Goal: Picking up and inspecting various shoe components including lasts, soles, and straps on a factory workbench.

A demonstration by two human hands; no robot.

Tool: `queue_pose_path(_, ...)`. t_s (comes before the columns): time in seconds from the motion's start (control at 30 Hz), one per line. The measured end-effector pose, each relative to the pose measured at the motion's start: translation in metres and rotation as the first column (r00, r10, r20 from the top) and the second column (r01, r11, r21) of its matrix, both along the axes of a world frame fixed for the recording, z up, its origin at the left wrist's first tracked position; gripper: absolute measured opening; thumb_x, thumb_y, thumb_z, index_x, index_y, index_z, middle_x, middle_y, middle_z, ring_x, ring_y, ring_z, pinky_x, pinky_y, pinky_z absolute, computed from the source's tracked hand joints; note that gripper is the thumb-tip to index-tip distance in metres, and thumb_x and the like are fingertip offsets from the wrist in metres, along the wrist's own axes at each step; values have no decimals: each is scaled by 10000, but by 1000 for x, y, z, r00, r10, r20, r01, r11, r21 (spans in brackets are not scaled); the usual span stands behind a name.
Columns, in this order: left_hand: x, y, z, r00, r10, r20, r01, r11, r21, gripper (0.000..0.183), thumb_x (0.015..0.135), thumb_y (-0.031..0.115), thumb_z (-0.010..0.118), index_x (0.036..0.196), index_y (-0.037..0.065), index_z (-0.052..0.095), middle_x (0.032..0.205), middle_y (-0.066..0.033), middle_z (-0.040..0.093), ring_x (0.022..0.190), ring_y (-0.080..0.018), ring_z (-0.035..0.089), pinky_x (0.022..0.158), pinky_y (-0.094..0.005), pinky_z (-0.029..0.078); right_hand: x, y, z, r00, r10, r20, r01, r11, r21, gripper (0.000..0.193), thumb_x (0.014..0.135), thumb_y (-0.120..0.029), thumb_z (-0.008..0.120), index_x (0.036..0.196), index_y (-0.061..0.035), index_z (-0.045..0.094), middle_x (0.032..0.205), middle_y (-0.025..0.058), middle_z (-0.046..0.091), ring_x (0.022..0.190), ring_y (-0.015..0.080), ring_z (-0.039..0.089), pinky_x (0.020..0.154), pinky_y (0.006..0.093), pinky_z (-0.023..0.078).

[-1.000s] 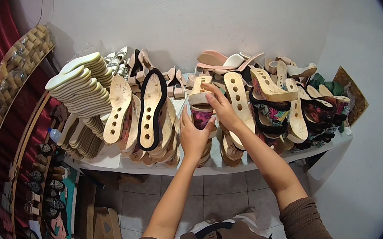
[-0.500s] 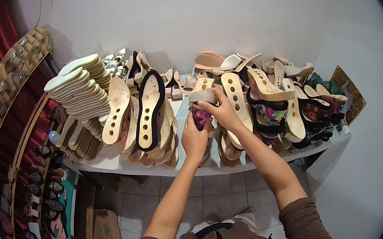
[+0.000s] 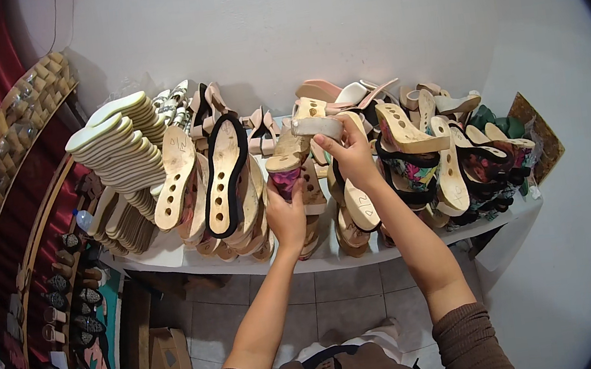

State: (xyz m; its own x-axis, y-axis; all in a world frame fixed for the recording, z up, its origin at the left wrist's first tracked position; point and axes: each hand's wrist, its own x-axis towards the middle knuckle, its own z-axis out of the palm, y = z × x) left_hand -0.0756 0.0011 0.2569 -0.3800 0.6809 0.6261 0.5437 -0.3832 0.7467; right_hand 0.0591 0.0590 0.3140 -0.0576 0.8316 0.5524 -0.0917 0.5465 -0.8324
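My left hand (image 3: pixel 287 219) is closed round the purple floral part (image 3: pixel 286 178) of a sandal. Its wooden sole (image 3: pixel 288 145) rises above the fingers, toward the far side of the table. My right hand (image 3: pixel 352 154) grips a thick, pale grey rounded piece (image 3: pixel 318 128) by its right end. This piece overlaps the upper part of the sole; its exact kind is unclear. A wooden sole with holes (image 3: pixel 313 107) shows just beyond it. Close to the right forearm stands another pale wooden sole (image 3: pixel 361 206).
Wooden soles, one black-edged (image 3: pixel 232 148), crowd the white table (image 3: pixel 298 265). A stack of cream insoles (image 3: pixel 108 134) rises at left, and floral sandals (image 3: pixel 412 170) stand at right. A shelf of shoes (image 3: pixel 64 286) curves along the left; a cardboard box (image 3: pixel 170 356) sits on the floor.
The grey piece has moved up and right with my right hand, uncovering the wooden sole. My left hand has shifted slightly left and down with the purple floral part.
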Motion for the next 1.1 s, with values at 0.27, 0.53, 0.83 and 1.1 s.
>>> queue_pose_path(0.27, 13, -7, -4, 990, 69, -124, -86, 986, -143, 581, 814, 393, 608, 1157, -50, 457, 959, -231, 598, 876, -381, 586, 686, -414, 460, 10, -10, -6, 997, 45, -61, -45, 999, -3, 417, 781, -232, 698, 1078, -30, 486, 1028, 47, 468, 950, 136, 502, 805, 276, 446)
queue_pose_path(0.53, 19, -7, -19, 911, 162, -380, -218, 970, -107, 642, 813, 368, 605, 1242, -58, 390, 1158, -241, 523, 972, -369, 568, 758, -399, 481, 13, -4, -5, 986, 160, -42, -161, 986, -39, 420, 781, -222, 698, 1081, -29, 477, 1087, 55, 424, 998, 148, 491, 840, 279, 447)
queue_pose_path(0.83, 14, -9, -19, 924, 155, -351, -221, 962, -159, 656, 781, 332, 646, 1258, -34, 383, 1153, -227, 527, 965, -378, 566, 773, -410, 469, 32, 21, 57, 978, 53, -202, -65, 996, -54, 327, 827, -290, 643, 991, -59, 479, 925, 19, 518, 842, 81, 518, 718, 246, 465)
queue_pose_path(1.1, 16, -7, -22, 950, 122, -288, -178, 968, -177, 649, 769, 310, 666, 1234, -48, 390, 1199, -215, 483, 1063, -362, 508, 838, -397, 444, 32, 101, 76, 975, -215, -62, 205, 969, -138, 415, 767, -292, 674, 998, 9, 506, 867, 102, 571, 727, 145, 577, 621, 258, 471)
